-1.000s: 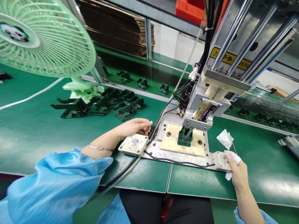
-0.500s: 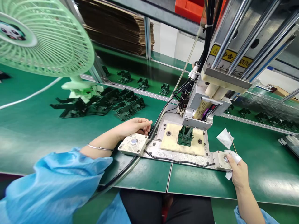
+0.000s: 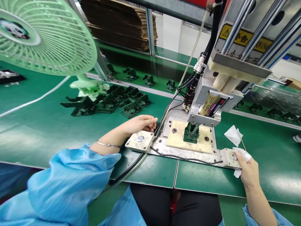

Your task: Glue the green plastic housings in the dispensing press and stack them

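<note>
My left hand [image 3: 143, 123] rests just behind the left button box [image 3: 140, 141], its fingers curled in with nothing showing between them. My right hand [image 3: 249, 169] grips the right button box [image 3: 231, 158], with the thumb beside the silver button. White tissue [image 3: 245, 155] is tucked between that hand and the box. Between the boxes, a dark green plastic part [image 3: 191, 133] sits on the cream fixture plate [image 3: 175, 142]. The dispensing head [image 3: 207, 116] with its labelled cartridge [image 3: 213, 105] stands over it, and a thin nozzle reaches down to the part.
Several dark green parts [image 3: 131, 105] lie grouped at the left, and others stand on the rear strip [image 3: 160, 73]. A green fan [image 3: 54, 37] looms at upper left. Black cables [image 3: 162, 121] run beside my left hand. A folded tissue [image 3: 232, 135] and a swab stick [image 3: 241, 139] lie at right.
The view has shifted slightly, so everything sits a little farther right in the picture. Both hands keep the same places relative to the button boxes.
</note>
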The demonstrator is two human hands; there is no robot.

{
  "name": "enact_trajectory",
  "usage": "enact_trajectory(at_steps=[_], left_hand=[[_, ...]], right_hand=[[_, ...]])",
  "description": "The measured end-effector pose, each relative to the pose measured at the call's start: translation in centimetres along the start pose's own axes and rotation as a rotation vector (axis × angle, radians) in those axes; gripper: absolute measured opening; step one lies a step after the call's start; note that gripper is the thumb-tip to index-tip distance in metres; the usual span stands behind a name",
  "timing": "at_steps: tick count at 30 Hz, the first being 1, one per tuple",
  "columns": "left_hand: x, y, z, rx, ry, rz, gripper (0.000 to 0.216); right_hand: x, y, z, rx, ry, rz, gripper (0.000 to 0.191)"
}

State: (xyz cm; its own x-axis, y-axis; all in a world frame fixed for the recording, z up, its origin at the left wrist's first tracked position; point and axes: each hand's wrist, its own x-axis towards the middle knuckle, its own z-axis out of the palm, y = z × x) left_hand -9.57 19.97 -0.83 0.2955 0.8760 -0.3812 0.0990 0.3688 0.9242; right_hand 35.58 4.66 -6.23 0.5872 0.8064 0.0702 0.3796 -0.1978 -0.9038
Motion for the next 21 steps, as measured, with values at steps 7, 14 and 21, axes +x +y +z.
enact_trajectory(at_steps=[7, 14, 21], left_hand=[[-0.5, 0.4, 0.4, 0.044, 0.023, -0.015, 0.056], [-1.2, 1.8, 0.4, 0.264, 0.152, 0.088, 0.057], [-2.9, 5.6, 5.9, 0.590, 0.075, 0.252, 0.075]], right_hand=[[-0.2, -0.2, 0.0, 0.032, -0.003, -0.009, 0.056], [-0.9, -1.7, 0.2, 0.002, -0.014, -0.004, 0.056], [-1.2, -1.7, 0.1, -0.023, -0.032, -0.041, 0.052]])
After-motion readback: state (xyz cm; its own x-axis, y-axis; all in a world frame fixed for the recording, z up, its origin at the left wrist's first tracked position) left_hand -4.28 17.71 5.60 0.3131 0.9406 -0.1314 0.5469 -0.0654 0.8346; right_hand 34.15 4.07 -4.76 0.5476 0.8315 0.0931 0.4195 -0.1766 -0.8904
